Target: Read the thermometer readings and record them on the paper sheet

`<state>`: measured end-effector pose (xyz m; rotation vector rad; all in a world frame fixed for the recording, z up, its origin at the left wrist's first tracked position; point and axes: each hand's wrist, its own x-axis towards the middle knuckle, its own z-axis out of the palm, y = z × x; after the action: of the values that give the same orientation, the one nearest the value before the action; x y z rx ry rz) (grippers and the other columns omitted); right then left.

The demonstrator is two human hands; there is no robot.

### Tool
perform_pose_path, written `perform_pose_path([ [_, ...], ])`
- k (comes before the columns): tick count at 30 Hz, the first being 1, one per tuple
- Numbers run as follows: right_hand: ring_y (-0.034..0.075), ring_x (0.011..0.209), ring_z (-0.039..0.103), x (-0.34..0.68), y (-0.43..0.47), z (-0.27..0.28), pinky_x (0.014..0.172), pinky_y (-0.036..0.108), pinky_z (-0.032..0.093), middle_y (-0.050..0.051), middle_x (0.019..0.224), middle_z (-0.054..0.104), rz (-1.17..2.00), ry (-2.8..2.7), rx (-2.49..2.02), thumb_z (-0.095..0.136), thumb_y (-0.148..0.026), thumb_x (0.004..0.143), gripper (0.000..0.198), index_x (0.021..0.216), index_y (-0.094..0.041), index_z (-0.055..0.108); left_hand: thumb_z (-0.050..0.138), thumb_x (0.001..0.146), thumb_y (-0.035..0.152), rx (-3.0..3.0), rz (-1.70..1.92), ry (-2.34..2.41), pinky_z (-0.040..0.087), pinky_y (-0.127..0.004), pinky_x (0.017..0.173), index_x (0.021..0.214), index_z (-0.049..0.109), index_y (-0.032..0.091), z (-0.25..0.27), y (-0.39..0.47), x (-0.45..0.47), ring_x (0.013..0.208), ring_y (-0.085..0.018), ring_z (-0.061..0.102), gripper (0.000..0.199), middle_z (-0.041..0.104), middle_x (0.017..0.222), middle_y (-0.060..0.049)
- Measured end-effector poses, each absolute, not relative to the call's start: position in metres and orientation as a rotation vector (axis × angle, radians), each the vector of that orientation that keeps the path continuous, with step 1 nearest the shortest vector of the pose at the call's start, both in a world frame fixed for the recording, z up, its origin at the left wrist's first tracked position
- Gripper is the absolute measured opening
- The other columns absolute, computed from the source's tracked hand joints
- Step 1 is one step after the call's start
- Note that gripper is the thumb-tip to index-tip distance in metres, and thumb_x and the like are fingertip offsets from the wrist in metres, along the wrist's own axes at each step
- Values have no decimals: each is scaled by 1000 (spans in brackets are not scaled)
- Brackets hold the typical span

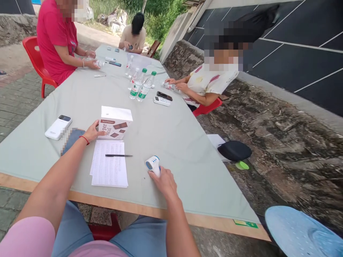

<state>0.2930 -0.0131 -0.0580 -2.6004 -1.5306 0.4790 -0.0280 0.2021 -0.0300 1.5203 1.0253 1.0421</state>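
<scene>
My left hand (92, 132) grips the left side of a white and brown printed cardboard box (116, 123), thumb across its front face. The box stands on the table just beyond a stack of printed sheets (109, 169). A black pen (119, 155) lies across those papers. On the right, my right hand (165, 182) is wrapped around the handle of a white and blue infrared thermometer (152, 164), its head pointing away to the left, low over the table or resting on it; I cannot tell which.
Left of the box lie a white power bank (58, 127) and a phone (73, 141). Several water bottles (140, 85) stand mid-table, near a black phone (164, 95) and a white device (161, 101). Three people sit around the table (187, 160). A blue hat (300, 228) is at lower right.
</scene>
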Motion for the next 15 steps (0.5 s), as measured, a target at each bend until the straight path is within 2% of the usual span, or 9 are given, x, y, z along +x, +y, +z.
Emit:
perform_pose_path([
  [4,25,88,58,291,-13,-61,67,32,41,9,96,61,527,-1383,-2431,46,-53,82,42,105,-20,60,81,57,38,1443,1111,1050,46,-41,95,119,55,16,-21,191,-24,106,-26,59,71,63,114,-10],
  [10,18,68,53,242,-4,-34,62,29,42,2,74,60,743,-1011,-1686,60,-57,70,43,90,-18,60,68,73,52,1361,1330,1089,46,-37,94,118,57,17,-21,143,-29,109,-26,58,58,64,118,-9],
  [15,14,60,51,175,8,-10,57,28,40,-1,67,57,1118,-916,-1183,56,-56,79,36,81,-20,55,53,83,57,1511,1316,1390,43,-41,96,117,57,17,-33,108,-26,110,-27,57,52,63,117,-11],
])
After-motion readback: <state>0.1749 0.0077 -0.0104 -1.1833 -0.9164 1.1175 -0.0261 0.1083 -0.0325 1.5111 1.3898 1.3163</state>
